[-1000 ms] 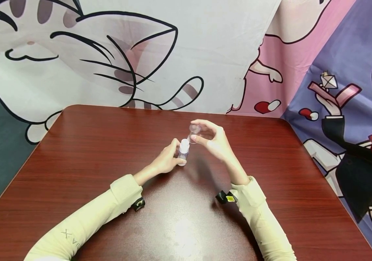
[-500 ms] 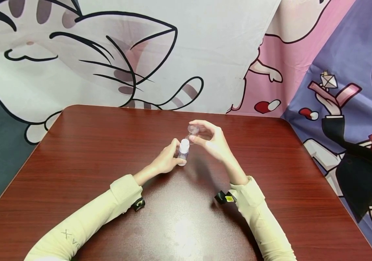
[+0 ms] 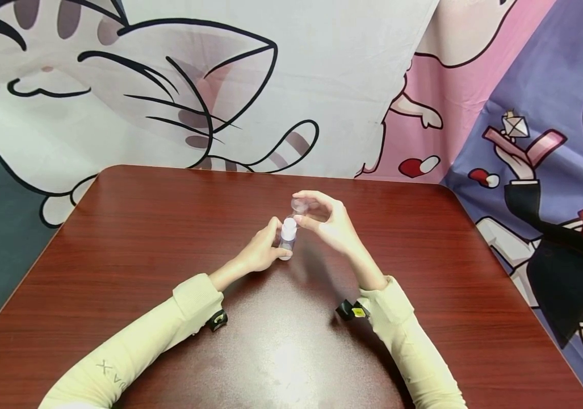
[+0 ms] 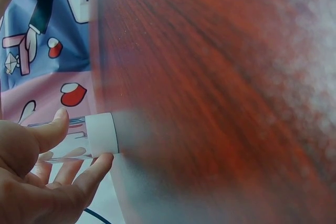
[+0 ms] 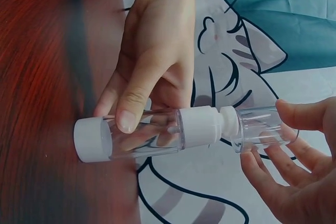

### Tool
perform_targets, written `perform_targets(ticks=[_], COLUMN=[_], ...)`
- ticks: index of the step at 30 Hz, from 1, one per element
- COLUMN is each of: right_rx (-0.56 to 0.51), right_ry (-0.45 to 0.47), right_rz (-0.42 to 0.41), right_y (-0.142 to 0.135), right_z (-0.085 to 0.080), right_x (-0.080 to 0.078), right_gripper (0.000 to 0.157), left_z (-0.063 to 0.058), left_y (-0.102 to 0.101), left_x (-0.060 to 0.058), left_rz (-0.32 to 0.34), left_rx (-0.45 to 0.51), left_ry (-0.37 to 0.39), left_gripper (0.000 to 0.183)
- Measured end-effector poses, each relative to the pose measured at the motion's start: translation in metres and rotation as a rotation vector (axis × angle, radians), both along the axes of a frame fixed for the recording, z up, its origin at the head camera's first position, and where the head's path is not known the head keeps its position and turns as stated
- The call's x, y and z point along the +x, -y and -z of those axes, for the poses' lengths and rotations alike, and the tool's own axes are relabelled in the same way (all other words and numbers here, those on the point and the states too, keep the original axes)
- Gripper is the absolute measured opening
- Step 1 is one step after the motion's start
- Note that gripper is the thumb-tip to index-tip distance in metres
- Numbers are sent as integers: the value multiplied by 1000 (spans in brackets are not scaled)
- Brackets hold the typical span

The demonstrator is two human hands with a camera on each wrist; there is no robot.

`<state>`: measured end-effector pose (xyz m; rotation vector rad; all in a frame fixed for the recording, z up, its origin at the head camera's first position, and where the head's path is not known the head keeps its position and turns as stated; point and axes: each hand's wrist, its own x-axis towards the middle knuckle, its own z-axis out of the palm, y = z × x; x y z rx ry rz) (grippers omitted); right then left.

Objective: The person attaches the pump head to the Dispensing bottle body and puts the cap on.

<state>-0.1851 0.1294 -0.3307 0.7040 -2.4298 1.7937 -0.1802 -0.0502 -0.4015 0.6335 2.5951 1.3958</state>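
Observation:
My left hand (image 3: 258, 251) grips a small clear pump bottle (image 3: 286, 246), thumb on one side and fingers round the other. The bottle has a white base (image 4: 102, 135), a white collar (image 5: 199, 126) and a white pump head (image 5: 229, 121). It stands upright, its base close to the table surface in the left wrist view. In my right hand (image 3: 337, 224), a clear cap (image 5: 262, 127) is pinched between thumb and fingers. The cap's open rim overlaps the tip of the pump head in the right wrist view, in line with the bottle.
A reddish-brown wooden table (image 3: 168, 216) lies under both hands. Behind it hangs a cloth backdrop (image 3: 347, 85) with cartoon drawings. Small black cameras are worn at the left wrist (image 3: 217, 320) and right wrist (image 3: 346, 310).
My right hand has shifted slightly left and down, bringing the clear cap from beside the pump head to over its tip. My left hand and the bottle have stayed still.

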Motion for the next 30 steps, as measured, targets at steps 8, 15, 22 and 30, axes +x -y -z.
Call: perform_targets(ticks=[8, 15, 22, 30], right_rx=[3, 17, 32, 64], right_ry=[-15, -16, -8, 3], right_rz=[-11, -38, -40, -47], right_y=[1, 2, 1, 4], right_z=[2, 5, 4, 7], right_x=[0, -1, 0, -1], right_gripper=[40, 40, 39, 37], left_z=[0, 0, -1, 1], left_y=[0, 0, -1, 1], left_x=[-1, 0, 0, 0], left_rz=[-5, -2, 5, 7], left_rx=[-8, 1, 11, 11], left_ry=[-13, -11, -7, -8], left_gripper=[42, 43, 42, 42])
